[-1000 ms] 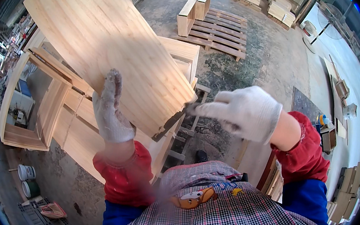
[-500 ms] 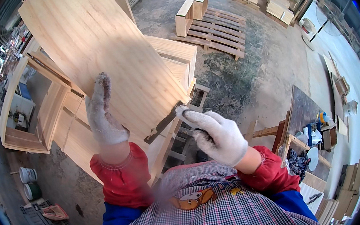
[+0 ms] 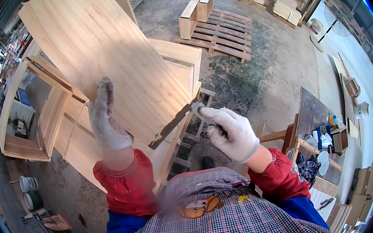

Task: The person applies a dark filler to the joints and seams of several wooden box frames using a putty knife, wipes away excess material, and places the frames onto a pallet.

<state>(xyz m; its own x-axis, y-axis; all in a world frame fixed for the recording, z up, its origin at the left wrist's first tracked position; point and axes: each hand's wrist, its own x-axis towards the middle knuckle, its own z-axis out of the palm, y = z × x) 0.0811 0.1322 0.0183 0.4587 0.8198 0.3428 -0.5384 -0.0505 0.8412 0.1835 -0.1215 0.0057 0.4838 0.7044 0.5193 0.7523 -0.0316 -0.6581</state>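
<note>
A large pale wooden panel (image 3: 99, 37) slopes from the upper left toward me. Its near end has a dark, ragged-looking edge (image 3: 170, 126). My left hand (image 3: 108, 121), in a white glove, rests along the panel's left side with its fingers stretched out and nothing gripped. My right hand (image 3: 232, 135), also gloved in white, is at the panel's near right corner. Its index finger points at that corner and the other fingers curl in. The fingertips look greyish; whatever they pinch, if anything, is too small to make out.
Under the panel are wooden box frames (image 3: 50, 119) and a stacked box (image 3: 193, 59). Beyond lies a slatted pallet (image 3: 226, 33) with small wooden boxes (image 3: 188, 18). At the right a dark workbench (image 3: 311, 114) carries supplies. White buckets (image 3: 28, 184) stand lower left.
My right hand has moved slightly right and down, off the panel's corner, baring more of the dark edge. My left hand stays in place against the panel.
</note>
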